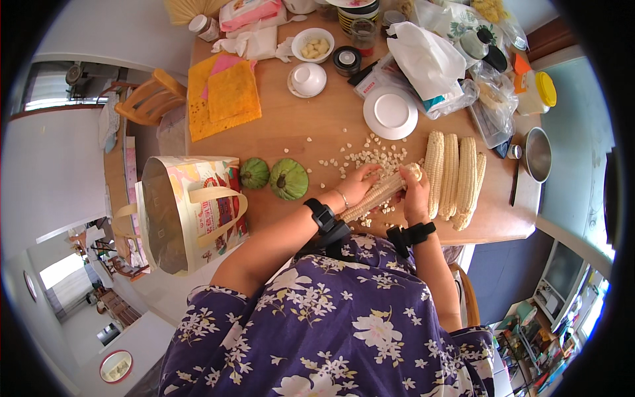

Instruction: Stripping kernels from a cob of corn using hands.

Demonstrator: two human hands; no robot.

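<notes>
A pale corn cob (pixel 372 201) lies slantwise between my hands over the table, its upper right end near my right thumb. My left hand (pixel 358 184) is closed around the cob's middle. Closer to the upper right end, my right hand (pixel 416 193) grips the same cob, its thumb pressed on top. Loose white corn kernels (pixel 378 154) are scattered just beyond and beneath my hands. To the right of my right hand, several whole ears of corn (pixel 450 175) lie side by side. My fingers' undersides are hidden.
Two green round squashes (pixel 288 179) and a printed shopping bag (pixel 202 215) stand left. Beyond are an upturned white plate (pixel 390 112), an upturned bowl (pixel 308 79), a bowl of peeled cloves (pixel 313 46) and orange cloths (pixel 228 96). A metal bowl (pixel 537 155) sits far right.
</notes>
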